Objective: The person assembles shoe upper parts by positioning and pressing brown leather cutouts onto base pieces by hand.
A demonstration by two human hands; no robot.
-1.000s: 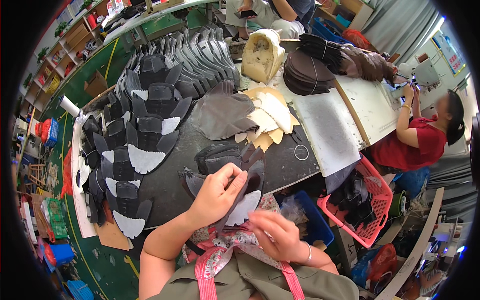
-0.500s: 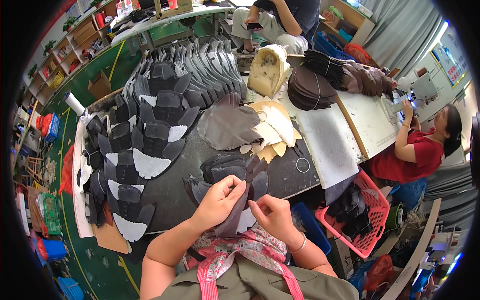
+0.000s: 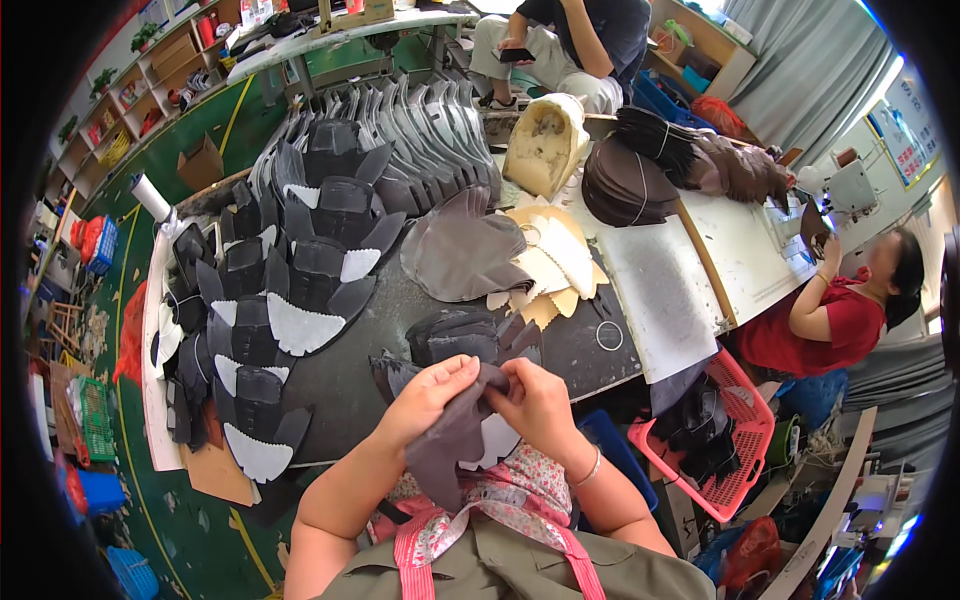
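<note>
My left hand (image 3: pixel 432 397) and my right hand (image 3: pixel 537 402) are close together above my lap at the table's near edge. Both pinch the upper edge of a limp, dark brown-grey leather piece (image 3: pixel 442 445), which hangs down between them. Just beyond lies a black padded shoe upper piece (image 3: pixel 450 335), partly covered by my hands. A white toothed-edge patch (image 3: pixel 494 442) shows beside the hanging leather. Farther up the table are a pile of brown-grey leather pieces (image 3: pixel 460 245) and several cream scalloped pieces (image 3: pixel 555 255).
Overlapping black upper pieces with white patches (image 3: pixel 300 325) cover the table's left side. Behind them stand rows of curved grey pieces (image 3: pixel 410 130). A metal ring (image 3: pixel 608 336) lies at right, above a pink basket (image 3: pixel 755 430). One co-worker (image 3: pixel 850 315) sits at a sewing machine (image 3: pixel 845 190).
The leather piece has turned so more of its broad face shows, and its lower end hangs farther left. My right hand has risen and moved nearer my left. The co-worker now lifts a brown piece.
</note>
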